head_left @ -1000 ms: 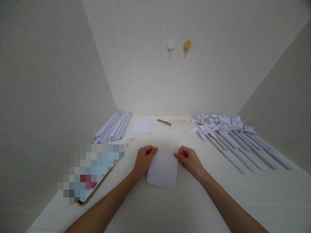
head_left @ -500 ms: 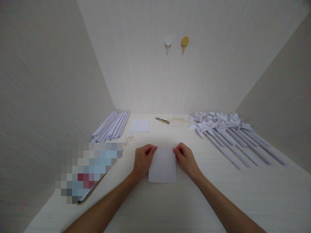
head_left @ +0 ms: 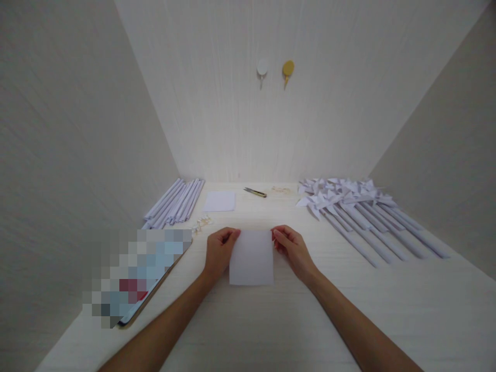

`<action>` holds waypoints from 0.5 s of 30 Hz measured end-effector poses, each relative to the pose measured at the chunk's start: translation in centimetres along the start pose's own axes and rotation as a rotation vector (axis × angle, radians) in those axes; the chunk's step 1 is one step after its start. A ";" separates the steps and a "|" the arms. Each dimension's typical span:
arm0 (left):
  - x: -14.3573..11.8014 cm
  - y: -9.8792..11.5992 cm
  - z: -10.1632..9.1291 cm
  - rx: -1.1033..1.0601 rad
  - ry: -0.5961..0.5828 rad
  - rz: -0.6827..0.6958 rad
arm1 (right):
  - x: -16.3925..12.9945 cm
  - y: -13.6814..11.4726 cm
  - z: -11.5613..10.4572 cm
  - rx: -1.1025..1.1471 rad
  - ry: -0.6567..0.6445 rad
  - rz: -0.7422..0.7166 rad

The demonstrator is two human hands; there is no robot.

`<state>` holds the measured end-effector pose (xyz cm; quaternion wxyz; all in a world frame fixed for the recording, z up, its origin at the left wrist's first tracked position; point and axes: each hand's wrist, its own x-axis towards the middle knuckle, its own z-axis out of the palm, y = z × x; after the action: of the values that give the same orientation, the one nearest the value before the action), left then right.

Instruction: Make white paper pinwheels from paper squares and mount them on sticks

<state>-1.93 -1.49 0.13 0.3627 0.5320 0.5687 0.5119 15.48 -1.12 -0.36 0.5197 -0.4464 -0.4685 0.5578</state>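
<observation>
Pale, streaked walls enclose a whitish wood-grained tabletop with white folded-paper pinwheels, suggesting a craft nook

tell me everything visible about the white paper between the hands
The white, four-sided paper sheet looks thin and blank, with no visible folds. It appears flat; contact with the pale wood-grained tabletop beneath is unclear. The left hand pinches its far left corner; the right hand is at its far right corner, grip unclear.

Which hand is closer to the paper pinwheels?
Right. The right hand is at the sheet's right edge, left of the pinwheels. The left hand is farther left, across the sheet from them.
</observation>
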 end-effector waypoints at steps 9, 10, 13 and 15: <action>-0.2 0.1 0.4 -0.010 -0.052 -0.007 | 0.1 0.6 -0.3 -0.208 0.029 -0.065; -0.2 0.1 0.4 -0.009 -0.053 -0.005 | 0.1 0.6 -0.3 -0.211 0.027 -0.069; 0.0 0.0 0.3 -0.007 -0.026 -0.006 | 0.0 0.6 -0.4 -0.171 0.032 -0.077; 0.2 0.0 0.1 -0.020 0.003 -0.014 | 0.0 0.4 -0.4 -0.090 0.018 -0.098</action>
<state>-1.88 -1.24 0.10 0.3706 0.5234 0.5679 0.5158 15.77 -1.13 -0.80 0.5301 -0.4505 -0.5098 0.5061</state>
